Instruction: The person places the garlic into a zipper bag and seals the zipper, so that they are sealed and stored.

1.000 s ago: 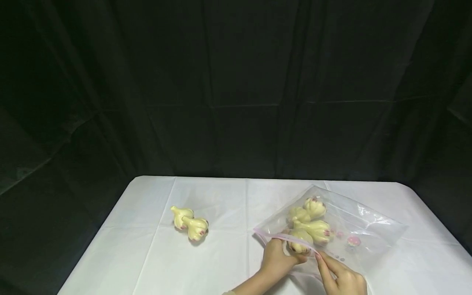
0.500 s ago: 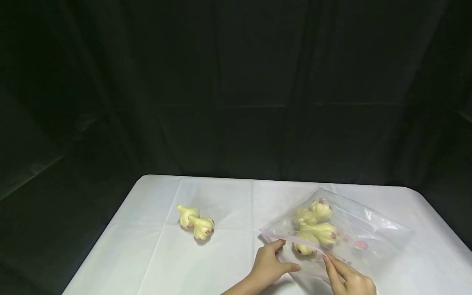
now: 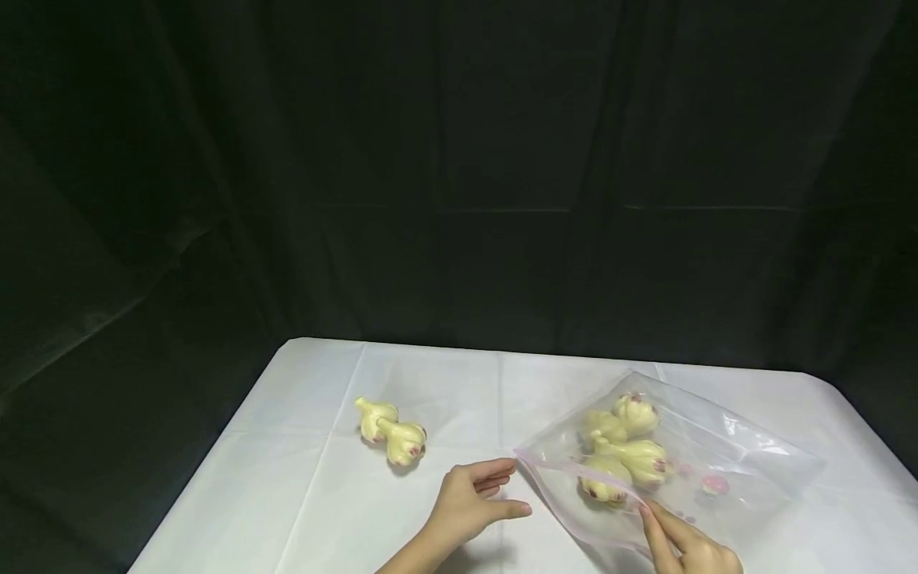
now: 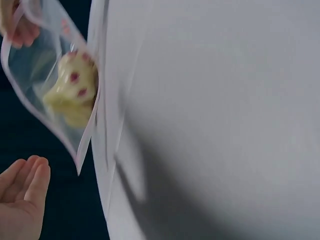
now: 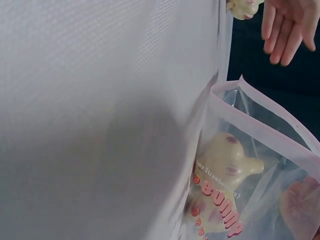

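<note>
A clear zip bag (image 3: 746, 454) with a pink-edged mouth lies on the right of the table, holding several garlic bulbs (image 3: 638, 458). My right hand (image 3: 692, 546) pinches the rim of its mouth between thumb and fingers. In the right wrist view, red printing shows on the bag (image 5: 260, 195), and the mouth gapes. My left hand (image 3: 466, 502) hovers just left of the bag's corner, fingers extended and thumb apart, with nothing in it. The left wrist view shows the same hand (image 4: 25, 200) apart from the bag. Two more garlic bulbs (image 3: 404, 442) lie touching each other at the left.
A white cloth (image 3: 344, 510) with fold creases covers the table. Black curtain (image 3: 459, 175) hangs behind it and along the sides.
My left hand has come away from the bag's mouth and moved left. The right hand keeps its pinch on the rim. The whole scene has shifted slightly right in the head view.
</note>
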The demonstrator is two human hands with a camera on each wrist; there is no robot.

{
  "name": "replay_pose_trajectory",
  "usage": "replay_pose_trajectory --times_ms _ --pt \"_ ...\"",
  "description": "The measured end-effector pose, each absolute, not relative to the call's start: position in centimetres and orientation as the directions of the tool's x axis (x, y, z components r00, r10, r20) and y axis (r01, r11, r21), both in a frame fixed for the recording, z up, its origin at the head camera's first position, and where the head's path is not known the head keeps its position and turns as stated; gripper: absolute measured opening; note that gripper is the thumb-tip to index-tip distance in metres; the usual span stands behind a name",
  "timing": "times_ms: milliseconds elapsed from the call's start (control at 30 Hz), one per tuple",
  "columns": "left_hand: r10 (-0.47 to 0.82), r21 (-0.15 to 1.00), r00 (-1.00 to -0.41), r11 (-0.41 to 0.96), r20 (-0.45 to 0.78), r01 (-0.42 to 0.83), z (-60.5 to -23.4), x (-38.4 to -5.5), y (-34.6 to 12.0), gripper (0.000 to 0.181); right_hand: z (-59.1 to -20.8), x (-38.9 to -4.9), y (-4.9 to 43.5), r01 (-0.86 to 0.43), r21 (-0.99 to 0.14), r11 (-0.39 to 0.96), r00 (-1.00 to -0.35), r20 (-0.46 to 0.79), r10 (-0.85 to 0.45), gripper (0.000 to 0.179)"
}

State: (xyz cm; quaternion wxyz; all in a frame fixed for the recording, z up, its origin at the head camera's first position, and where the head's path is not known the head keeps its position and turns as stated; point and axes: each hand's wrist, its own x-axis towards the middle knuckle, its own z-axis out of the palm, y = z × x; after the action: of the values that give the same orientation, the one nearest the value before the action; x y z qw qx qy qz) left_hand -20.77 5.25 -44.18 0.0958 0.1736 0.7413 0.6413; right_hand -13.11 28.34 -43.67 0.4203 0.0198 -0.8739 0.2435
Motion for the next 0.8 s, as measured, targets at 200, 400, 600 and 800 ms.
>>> replay_pose_trajectory --times_ms 200,400,600,800 --pt "0.301 0.990 -0.945 0.025 0.128 0.142 -43.8 -21.3 2.0 0.056 -43.6 -13.1 28.2 -0.208 -0.428 0.879 -0.664 0.722 0.194 0.015" --pt "0.196 0.992 -0.972 -0.017 0.128 0.127 -43.6 -21.7 -1.2 0.056 -43.5 -13.0 27.9 -0.163 -0.459 0.873 -0.695 0.682 0.229 0.015" --pt "0.082 0.996 -0.992 -0.001 0.095 0.095 -43.7 -22.1 -3.6 0.056 -43.2 -13.0 27.7 -0.126 -0.476 0.870 -0.705 0.660 0.259 0.016" --pt "-0.055 0.997 -0.996 0.046 0.068 0.065 -44.2 -22.7 -5.4 0.055 -43.2 -13.1 27.7 -0.124 -0.473 0.872 -0.704 0.661 0.258 0.015"
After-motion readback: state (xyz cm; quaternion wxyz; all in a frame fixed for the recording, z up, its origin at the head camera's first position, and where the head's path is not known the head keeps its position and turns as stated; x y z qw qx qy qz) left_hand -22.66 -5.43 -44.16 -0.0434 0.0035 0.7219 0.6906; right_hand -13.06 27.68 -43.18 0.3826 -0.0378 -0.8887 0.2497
